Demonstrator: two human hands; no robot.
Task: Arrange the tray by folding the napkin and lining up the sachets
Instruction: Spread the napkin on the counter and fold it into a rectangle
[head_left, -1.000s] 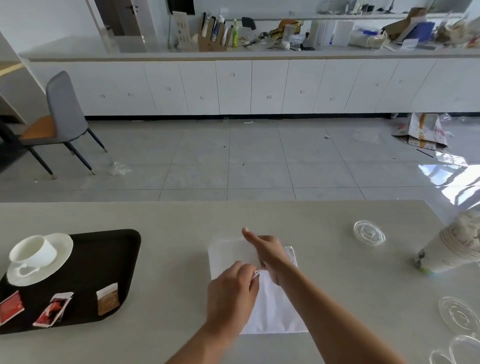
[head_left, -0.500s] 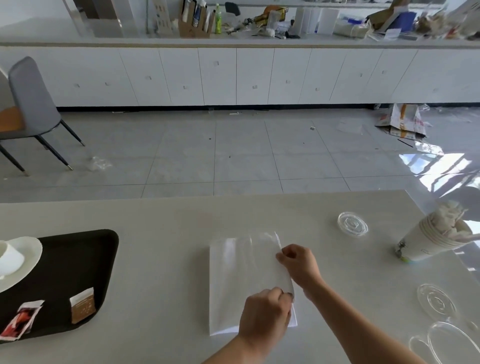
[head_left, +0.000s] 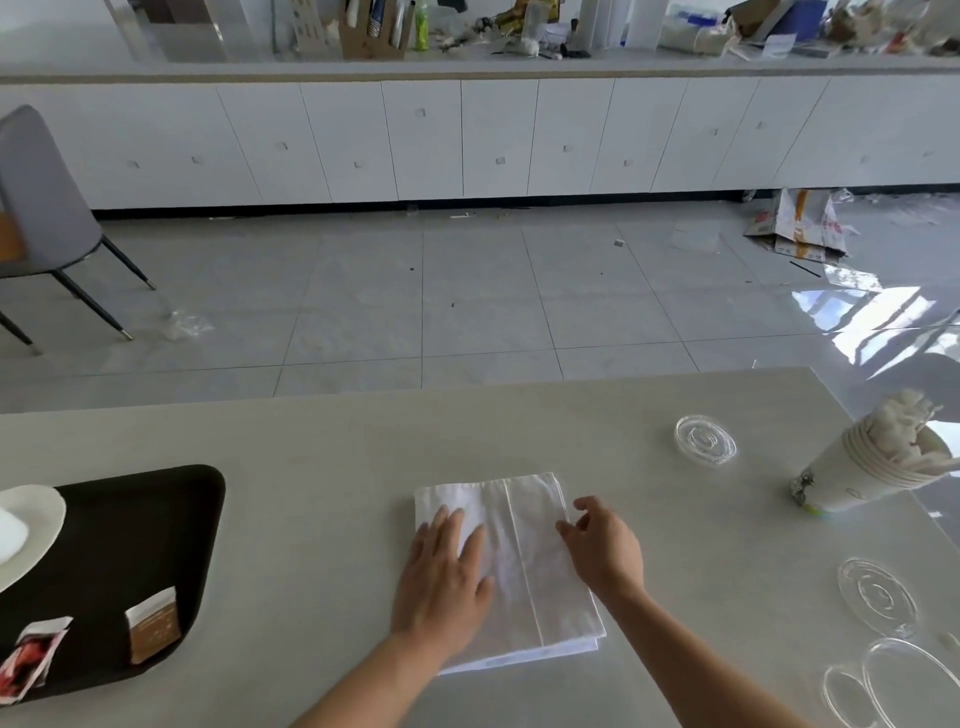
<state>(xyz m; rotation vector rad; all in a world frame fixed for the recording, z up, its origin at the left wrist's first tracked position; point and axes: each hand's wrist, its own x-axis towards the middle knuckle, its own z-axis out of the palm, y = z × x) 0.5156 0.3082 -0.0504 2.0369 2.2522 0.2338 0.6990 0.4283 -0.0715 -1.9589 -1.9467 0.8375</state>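
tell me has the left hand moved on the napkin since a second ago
Yes. The left hand has gone from the napkin's near right part to lie flat on its left half.

Stacked paper cups (head_left: 872, 475) beside 1 clear lid (head_left: 705, 439); perhaps 3 more lids (head_left: 878, 597).

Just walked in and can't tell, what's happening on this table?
A person is folding a white napkin on the table. The left hand presses it flat; the right hand works its right edge. Two sachets lie unaligned on the black tray at left.
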